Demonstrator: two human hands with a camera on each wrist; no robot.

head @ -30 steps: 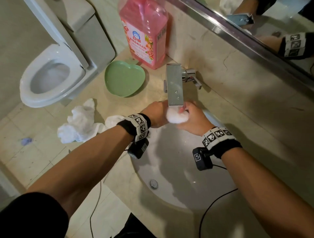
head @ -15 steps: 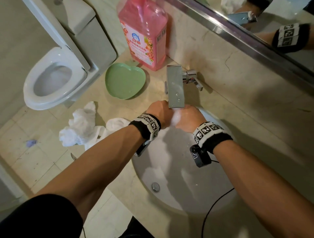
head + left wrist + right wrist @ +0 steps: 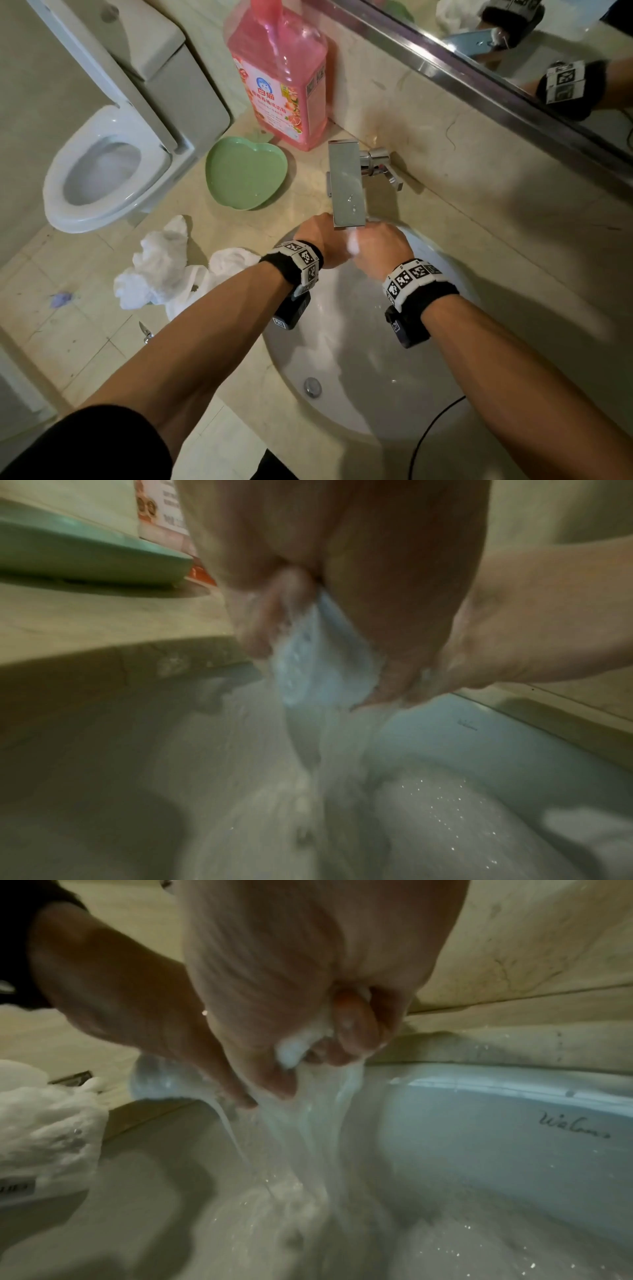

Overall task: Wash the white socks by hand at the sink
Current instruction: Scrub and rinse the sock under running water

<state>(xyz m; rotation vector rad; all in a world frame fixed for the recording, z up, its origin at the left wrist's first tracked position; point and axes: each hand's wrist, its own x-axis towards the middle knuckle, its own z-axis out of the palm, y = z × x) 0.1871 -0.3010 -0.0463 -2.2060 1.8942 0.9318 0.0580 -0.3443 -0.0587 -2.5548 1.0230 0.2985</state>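
Both hands meet under the spout of the faucet (image 3: 346, 185), a little above the middle of the head view, over the far edge of the sink (image 3: 428, 404). The left hand (image 3: 320, 240) and the right hand (image 3: 378, 248) press against each other, and between them only a small part of the white sock (image 3: 352, 244) shows. In the left wrist view the fingers (image 3: 260, 631) curl around the wet cloth, which hangs out below the palm. In the right wrist view the fingers of the right hand (image 3: 352, 1026) are closed on a foamy fold of the same sock, and milky water runs down from both fists into the basin.

I judge that the step in hand is squeezing or rinsing this one sock under the tap. The next move probably calls for turning the sock in the hands so that another part meets the water, with the grip kept firm because the wet cloth is slippery.

More white cloth (image 3: 157, 263), perhaps the other socks, lies in a heap on the counter at the middle left of the head view, beside the sink. A green dish (image 3: 245, 173) and a pink detergent bottle (image 3: 279, 72) stand above it.
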